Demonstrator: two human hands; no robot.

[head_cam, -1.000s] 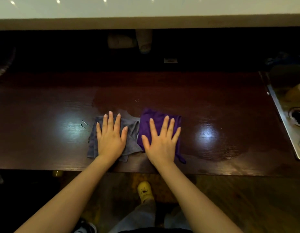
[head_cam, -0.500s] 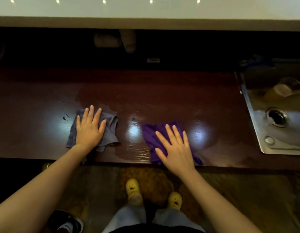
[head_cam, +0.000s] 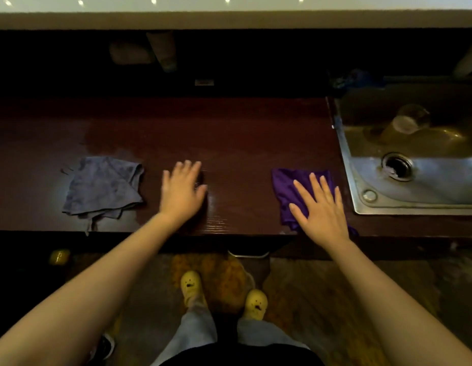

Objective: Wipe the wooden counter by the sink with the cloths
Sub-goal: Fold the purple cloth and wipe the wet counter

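The dark wooden counter (head_cam: 229, 133) runs left to right, with the steel sink (head_cam: 414, 180) at its right end. A grey cloth (head_cam: 102, 186) lies crumpled on the counter at the left, one corner hanging over the front edge, with no hand on it. My left hand (head_cam: 182, 191) hovers blurred over bare wood to the right of that cloth, fingers apart, holding nothing. A purple cloth (head_cam: 287, 188) lies close to the sink's left rim. My right hand (head_cam: 319, 210) presses flat on it with fingers spread, covering its right part.
A glass (head_cam: 406, 122) lies on its side in the sink near the drain (head_cam: 397, 165). A wet patch shines on the counter behind the grey cloth. A dark shelf with dim objects runs behind the counter. My feet in yellow shoes (head_cam: 190, 286) stand below.
My left hand has come off the grey cloth and moved right over bare wood. My right hand has slid the purple cloth right, up to the sink. The view has shifted right.
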